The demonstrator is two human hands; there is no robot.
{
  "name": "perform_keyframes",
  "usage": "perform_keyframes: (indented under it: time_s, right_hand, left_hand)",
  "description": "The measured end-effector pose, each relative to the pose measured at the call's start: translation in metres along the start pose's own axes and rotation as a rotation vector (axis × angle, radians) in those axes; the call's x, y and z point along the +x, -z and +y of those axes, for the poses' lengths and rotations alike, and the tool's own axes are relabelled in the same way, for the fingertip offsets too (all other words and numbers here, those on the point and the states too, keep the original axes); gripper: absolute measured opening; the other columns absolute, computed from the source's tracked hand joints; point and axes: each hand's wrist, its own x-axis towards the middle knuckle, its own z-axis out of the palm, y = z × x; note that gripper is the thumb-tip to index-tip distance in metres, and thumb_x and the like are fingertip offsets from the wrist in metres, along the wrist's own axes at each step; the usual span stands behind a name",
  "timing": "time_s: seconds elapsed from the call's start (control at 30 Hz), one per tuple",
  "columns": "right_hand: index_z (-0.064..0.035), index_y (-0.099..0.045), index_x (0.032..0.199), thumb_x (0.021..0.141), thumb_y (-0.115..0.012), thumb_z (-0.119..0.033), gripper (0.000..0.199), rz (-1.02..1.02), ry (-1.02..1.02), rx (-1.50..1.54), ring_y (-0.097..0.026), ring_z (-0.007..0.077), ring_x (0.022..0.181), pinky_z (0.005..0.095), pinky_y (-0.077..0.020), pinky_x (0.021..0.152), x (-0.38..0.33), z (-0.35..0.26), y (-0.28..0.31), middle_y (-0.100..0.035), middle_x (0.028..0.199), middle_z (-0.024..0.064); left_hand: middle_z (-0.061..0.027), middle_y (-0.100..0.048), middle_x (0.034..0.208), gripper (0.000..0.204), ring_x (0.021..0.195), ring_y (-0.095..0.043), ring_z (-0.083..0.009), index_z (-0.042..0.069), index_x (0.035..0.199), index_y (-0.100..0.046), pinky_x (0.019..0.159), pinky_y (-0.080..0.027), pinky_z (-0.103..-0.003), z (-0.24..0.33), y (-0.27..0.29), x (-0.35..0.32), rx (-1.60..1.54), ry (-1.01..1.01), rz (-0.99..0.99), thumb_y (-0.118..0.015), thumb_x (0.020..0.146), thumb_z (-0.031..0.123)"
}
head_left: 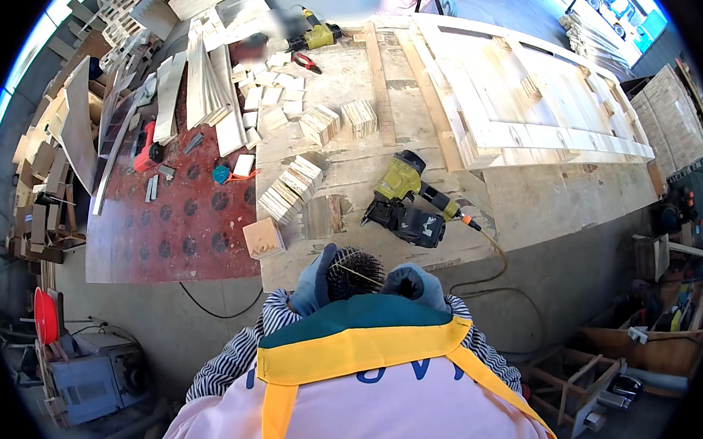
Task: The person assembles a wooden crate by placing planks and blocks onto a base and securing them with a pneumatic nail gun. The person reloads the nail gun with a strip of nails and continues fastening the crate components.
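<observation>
Close in front of my chest, my left hand (312, 286), in a blue-grey glove, grips a dark round coil of nails (355, 273) from its left side. One pale strand lies across the coil. On the coil's other side is my right hand (417, 286), gloved too, with its fingers curled; whatever they hold is hidden. Just beyond both hands, a yellow-green and black nail gun (401, 198) lies on the wooden bench (421, 260), joined to an air hose (496, 246). A wooden block (263, 238) sits left of my left hand, near the bench edge.
Rows of small blocks (290, 188) stand on the bench. At the left, loose boards (207, 82) and a red tool (147, 149) lie on a red panel (182, 217). A pale wooden frame (536, 94) fills the far right. Another nail gun (318, 36) lies farther back.
</observation>
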Motion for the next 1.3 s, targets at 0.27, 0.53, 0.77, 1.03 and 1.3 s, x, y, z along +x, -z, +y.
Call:
perform_keyframes:
  time_s: [0.27,0.53,0.77,1.03,1.3]
  right_hand:
    - [-0.0011,-0.055,0.099,0.08,-0.067,0.007,0.024,0.101,0.021,0.073,-0.063,0.0134,0.079,0.0279,-0.053,0.073,0.001,-0.001,-0.008,-0.062,0.09,0.009]
    - [-0.0049,-0.052,0.093,0.085,-0.056,0.006,0.014,0.382,-0.273,0.466,-0.06,0.0129,0.072,0.0306,-0.0551,0.065,0.052,-0.036,-0.007,-0.058,0.085,0.0059]
    - [-0.0062,-0.058,0.101,0.087,-0.064,-0.005,0.015,0.496,-0.416,0.359,-0.061,0.0133,0.072,0.0298,-0.0559,0.066,0.111,-0.008,0.001,-0.06,0.085,0.0036]
    - [-0.0079,-0.06,0.1,0.086,-0.068,-0.007,0.016,0.485,-0.549,0.469,-0.062,0.0149,0.073,0.0319,-0.0571,0.068,0.174,0.031,0.005,-0.062,0.085,0.0031]
    - [-0.0089,-0.06,0.103,0.086,-0.067,-0.014,0.019,0.276,-0.46,0.191,-0.061,0.0143,0.075,0.0309,-0.055,0.072,0.302,0.013,0.001,-0.061,0.087,0.0018]
  left_hand:
    - [-0.0225,-0.056,0.126,0.077,0.112,-0.057,-0.0401,0.001,0.142,-0.032,0.098,-0.043,-0.047,0.002,0.011,0.009,-0.669,0.406,0.092,-0.065,0.084,0.04]
    - [-0.0163,-0.051,0.135,0.063,0.121,-0.053,-0.0318,0.004,0.136,-0.045,0.108,-0.038,-0.048,-0.023,0.033,-0.007,-1.846,0.751,0.323,-0.03,0.098,0.052]
    - [-0.0164,-0.049,0.137,0.059,0.126,-0.047,-0.0341,0.006,0.135,-0.047,0.11,-0.034,-0.051,-0.045,0.049,-0.043,-1.984,0.602,0.399,-0.032,0.098,0.049]
    - [-0.015,-0.056,0.125,0.04,0.111,-0.058,-0.0278,0.004,0.129,-0.048,0.099,-0.047,-0.044,-0.039,0.087,-0.061,-0.415,0.487,0.303,-0.053,0.093,0.023]
    - [-0.0158,-0.049,0.134,0.058,0.123,-0.05,-0.0306,0.008,0.138,-0.042,0.106,-0.041,-0.05,-0.041,0.097,-0.064,-1.678,0.61,0.588,-0.03,0.099,0.048]
